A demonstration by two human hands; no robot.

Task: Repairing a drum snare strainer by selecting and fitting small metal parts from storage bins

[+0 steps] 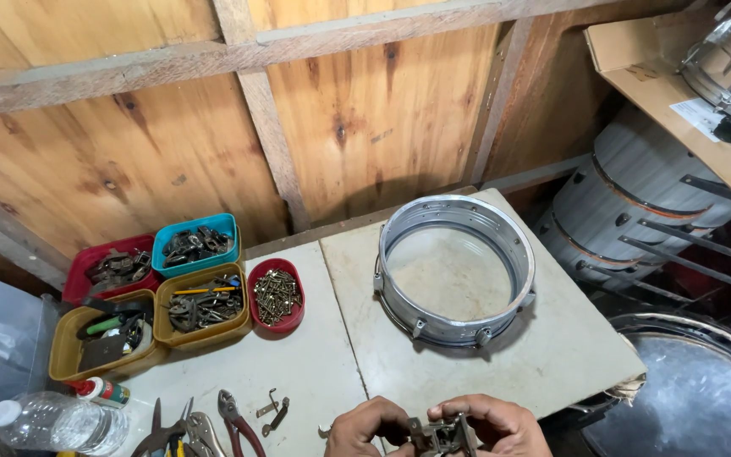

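At the bottom edge of the view, my left hand [368, 427] and my right hand [494, 423] are both closed on a small grey metal bracket part [443, 435], held between them over the near edge of the pale worktable [552, 355]. A shallow silver metal drum shell [454, 269] with lugs around its wall lies flat on the table beyond my hands.
Left of the shell stand small trays of hardware: a red bowl of screws [276, 295], yellow [203, 306], blue [195, 244], red [112, 269] and another yellow [105, 336]. Pliers [237, 421], a loose bracket [273, 413], a plastic bottle [57, 421]. Drum shells [628, 203] stacked at right.
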